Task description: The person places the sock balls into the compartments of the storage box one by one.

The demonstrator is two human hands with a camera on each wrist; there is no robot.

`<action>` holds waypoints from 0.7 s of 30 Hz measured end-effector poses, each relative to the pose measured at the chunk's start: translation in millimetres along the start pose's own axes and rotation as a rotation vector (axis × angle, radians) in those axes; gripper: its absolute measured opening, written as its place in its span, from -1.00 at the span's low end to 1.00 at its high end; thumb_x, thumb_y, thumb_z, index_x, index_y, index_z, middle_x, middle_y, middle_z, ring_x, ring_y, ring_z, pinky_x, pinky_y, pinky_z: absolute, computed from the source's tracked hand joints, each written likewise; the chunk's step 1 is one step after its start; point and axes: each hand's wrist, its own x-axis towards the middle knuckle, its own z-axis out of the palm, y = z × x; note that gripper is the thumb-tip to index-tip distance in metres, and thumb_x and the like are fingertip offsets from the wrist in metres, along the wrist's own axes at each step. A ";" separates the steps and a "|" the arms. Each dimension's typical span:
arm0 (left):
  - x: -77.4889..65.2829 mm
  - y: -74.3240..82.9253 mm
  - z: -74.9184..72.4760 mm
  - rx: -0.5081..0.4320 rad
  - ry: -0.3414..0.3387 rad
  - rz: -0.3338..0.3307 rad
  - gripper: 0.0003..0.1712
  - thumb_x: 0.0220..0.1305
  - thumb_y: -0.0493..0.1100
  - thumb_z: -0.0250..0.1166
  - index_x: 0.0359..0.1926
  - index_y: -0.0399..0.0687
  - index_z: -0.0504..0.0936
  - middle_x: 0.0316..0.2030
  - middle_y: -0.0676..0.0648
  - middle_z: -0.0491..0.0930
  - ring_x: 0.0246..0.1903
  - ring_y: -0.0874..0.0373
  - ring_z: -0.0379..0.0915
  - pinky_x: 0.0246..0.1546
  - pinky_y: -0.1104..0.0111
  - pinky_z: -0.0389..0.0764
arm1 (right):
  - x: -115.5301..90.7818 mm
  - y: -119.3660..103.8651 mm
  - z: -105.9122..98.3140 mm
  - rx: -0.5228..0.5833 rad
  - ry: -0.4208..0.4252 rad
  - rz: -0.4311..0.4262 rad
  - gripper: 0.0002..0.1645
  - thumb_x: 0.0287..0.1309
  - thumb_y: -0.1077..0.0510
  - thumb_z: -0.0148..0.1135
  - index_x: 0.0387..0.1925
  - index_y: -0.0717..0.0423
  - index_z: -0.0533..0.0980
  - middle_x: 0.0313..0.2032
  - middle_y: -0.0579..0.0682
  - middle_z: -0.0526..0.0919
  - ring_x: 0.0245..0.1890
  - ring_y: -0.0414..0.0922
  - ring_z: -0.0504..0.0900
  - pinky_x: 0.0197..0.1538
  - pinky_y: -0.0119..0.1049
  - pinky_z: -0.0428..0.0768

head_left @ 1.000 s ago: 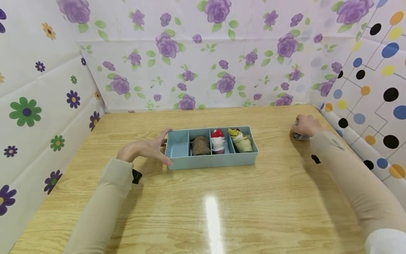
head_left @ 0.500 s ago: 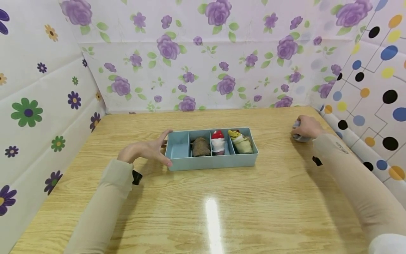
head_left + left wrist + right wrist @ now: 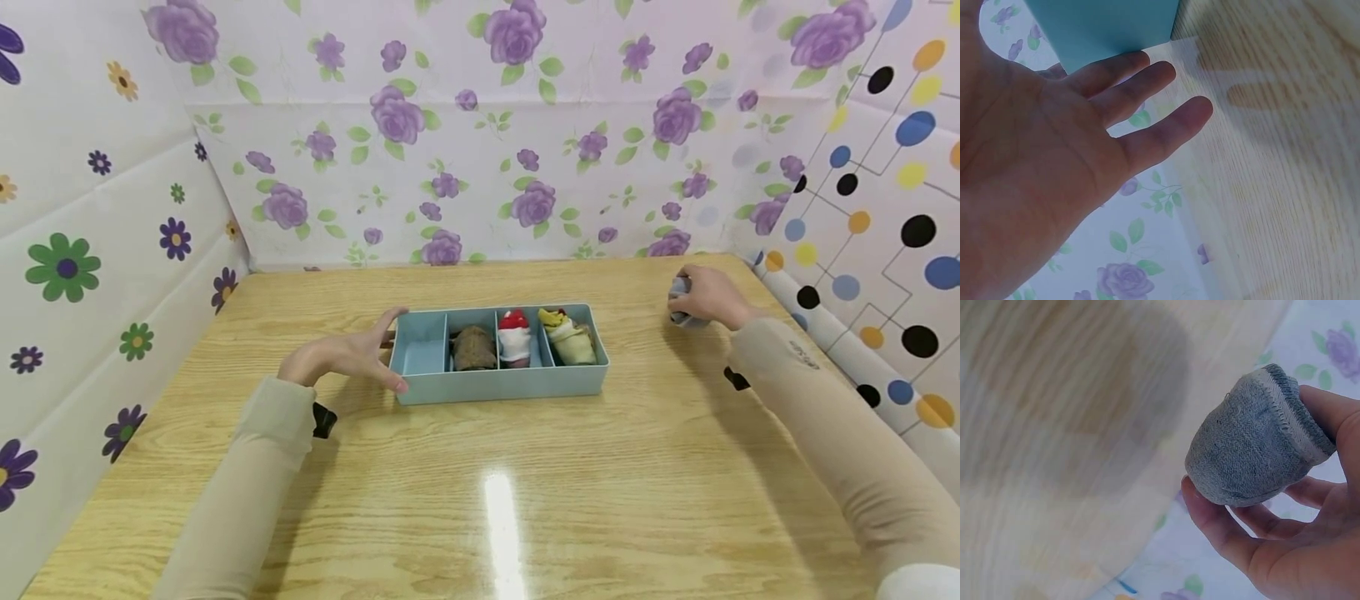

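Note:
A light blue divided box (image 3: 498, 385) stands mid-table. At its left end my left hand (image 3: 345, 354) holds it, thumb on the front wall's corner and forefinger at the back corner. In the left wrist view the other fingers (image 3: 1166, 128) reach out straight below the box. My right hand (image 3: 1297, 544) grips a rolled grey sock (image 3: 1247, 444) by thumb and fingers, over the table's far right. The box's leftmost compartment is bare; the others hold a brown rolled sock (image 3: 474, 348), a red-and-white one (image 3: 515, 340) and a yellow-and-cream one (image 3: 573, 342).
The wooden table (image 3: 420, 483) meets a flowered back sheet (image 3: 465, 167). Sheets also stand at the left (image 3: 90, 333) and, with coloured dots, at the right (image 3: 885, 275), close beside the right forearm.
My right hand lifts the grey sock slightly, then shifts left with it, toward the box. My left hand and the box stay where they were.

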 end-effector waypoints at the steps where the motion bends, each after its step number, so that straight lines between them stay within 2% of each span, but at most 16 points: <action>1: 0.3 0.2 -0.1 0.000 -0.002 -0.002 0.46 0.04 0.04 0.49 0.48 0.15 -0.58 0.48 -0.44 -0.33 0.47 -0.36 -0.31 0.34 -0.26 0.09 | 0.2 -3.4 -1.1 0.001 0.001 -0.007 -0.33 0.11 0.07 0.21 0.12 0.48 0.35 -0.13 0.42 0.52 -0.26 0.16 0.51 -0.26 -0.02 0.51; 5: 0.2 1.6 -0.4 -0.007 -0.011 -0.011 0.46 0.05 0.04 0.49 0.48 0.15 -0.59 0.48 -0.43 -0.35 0.48 -0.36 -0.32 0.34 -0.26 0.09 | 0.7 -19.2 -5.2 0.018 0.006 -0.029 -0.36 0.12 0.07 0.22 0.12 0.43 0.36 -0.11 0.39 0.52 -0.24 0.15 0.51 -0.23 0.01 0.50; 12: -0.2 2.8 -1.6 -0.004 -0.021 -0.022 0.46 0.06 0.04 0.48 0.47 0.17 -0.61 0.48 -0.43 -0.36 0.48 -0.36 -0.33 0.35 -0.26 0.08 | 5.0 -46.5 -9.8 0.012 0.029 -0.080 -0.38 0.09 0.08 0.23 0.12 0.38 0.39 -0.14 0.37 0.55 -0.28 0.12 0.53 -0.29 -0.04 0.53; 21: -0.5 2.7 -1.9 0.002 -0.023 -0.018 0.46 0.06 0.04 0.48 0.48 0.17 -0.60 0.48 -0.43 -0.35 0.48 -0.35 -0.32 0.36 -0.25 0.07 | 10.8 -82.4 -12.8 0.050 0.034 -0.130 -0.40 0.09 0.09 0.22 0.14 0.31 0.40 -0.11 0.33 0.57 -0.23 0.13 0.59 -0.26 -0.04 0.62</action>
